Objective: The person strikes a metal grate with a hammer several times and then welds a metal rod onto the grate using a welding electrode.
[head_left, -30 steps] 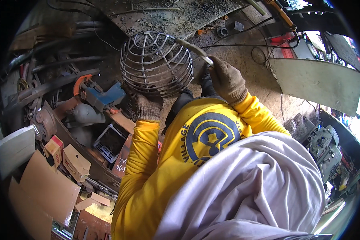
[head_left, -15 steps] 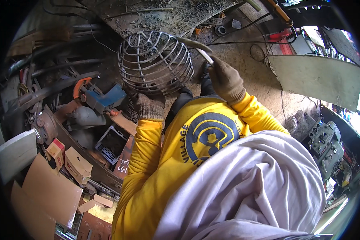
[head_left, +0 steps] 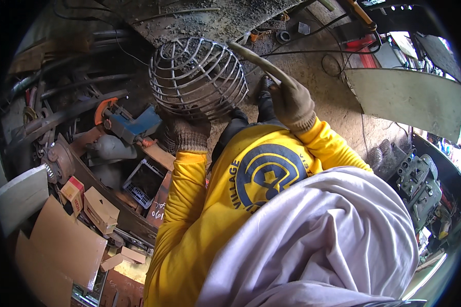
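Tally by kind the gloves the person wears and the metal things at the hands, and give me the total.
Brown knit gloves: 2, one on the left hand, one on the right hand
Round cage of metal rods, at the left hand: 1
Long flat bar, in the right hand: 1
Total: 4

Dim left, glare at right, fisheye curvature

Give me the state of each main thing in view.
Rounded grey metal-rod cage: uncovered, touched at near side.
Long narrow grey-brown tool: gripped, far tip by cage.
Brown-gloved left hand: against cage, fingers partly hidden.
Brown-gloved right hand: closed on tool.
Broad flat grey plate: strewn with dark debris.
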Demonstrator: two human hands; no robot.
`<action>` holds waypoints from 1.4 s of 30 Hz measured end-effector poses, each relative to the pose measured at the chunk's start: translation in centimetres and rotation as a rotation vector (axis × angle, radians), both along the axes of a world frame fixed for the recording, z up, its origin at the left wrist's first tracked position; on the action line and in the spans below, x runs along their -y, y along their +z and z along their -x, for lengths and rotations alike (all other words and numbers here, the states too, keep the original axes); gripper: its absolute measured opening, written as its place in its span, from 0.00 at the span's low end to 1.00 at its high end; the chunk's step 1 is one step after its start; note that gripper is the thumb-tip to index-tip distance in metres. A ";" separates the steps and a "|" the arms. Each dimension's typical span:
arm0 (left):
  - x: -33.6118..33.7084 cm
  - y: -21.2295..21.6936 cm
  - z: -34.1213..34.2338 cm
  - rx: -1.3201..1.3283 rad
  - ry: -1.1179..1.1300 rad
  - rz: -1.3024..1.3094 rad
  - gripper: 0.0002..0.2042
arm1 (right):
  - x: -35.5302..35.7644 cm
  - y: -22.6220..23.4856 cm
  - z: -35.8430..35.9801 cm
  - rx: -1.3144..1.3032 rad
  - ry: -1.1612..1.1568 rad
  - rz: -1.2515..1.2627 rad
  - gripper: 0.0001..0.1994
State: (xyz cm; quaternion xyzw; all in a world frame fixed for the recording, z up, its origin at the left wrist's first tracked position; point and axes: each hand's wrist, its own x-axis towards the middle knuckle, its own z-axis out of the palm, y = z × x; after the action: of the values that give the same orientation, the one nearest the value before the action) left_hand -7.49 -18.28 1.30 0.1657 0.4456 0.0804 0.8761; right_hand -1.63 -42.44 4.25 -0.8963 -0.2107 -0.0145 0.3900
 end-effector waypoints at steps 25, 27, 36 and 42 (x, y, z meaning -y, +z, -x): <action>-0.4 1.7 -1.7 -0.142 -0.006 0.149 0.33 | 0.1 -0.8 -0.2 -0.067 0.065 -0.011 0.20; -1.7 0.8 -1.3 -0.018 -0.037 0.307 0.33 | 0.2 -0.3 -0.2 -0.087 0.041 0.007 0.20; -2.0 -2.2 -0.1 0.577 -0.092 0.532 0.42 | -0.3 -0.2 -0.4 -0.102 0.054 0.055 0.22; -0.6 0.5 -1.0 -0.014 -0.084 0.045 0.40 | 0.0 0.5 -0.2 -0.026 0.068 -0.034 0.20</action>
State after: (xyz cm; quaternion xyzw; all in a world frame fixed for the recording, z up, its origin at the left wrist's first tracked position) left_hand -6.45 -17.65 1.81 0.1650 0.4463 0.0323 0.8789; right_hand -1.44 -42.43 4.73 -0.8820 -0.2356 0.0066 0.4080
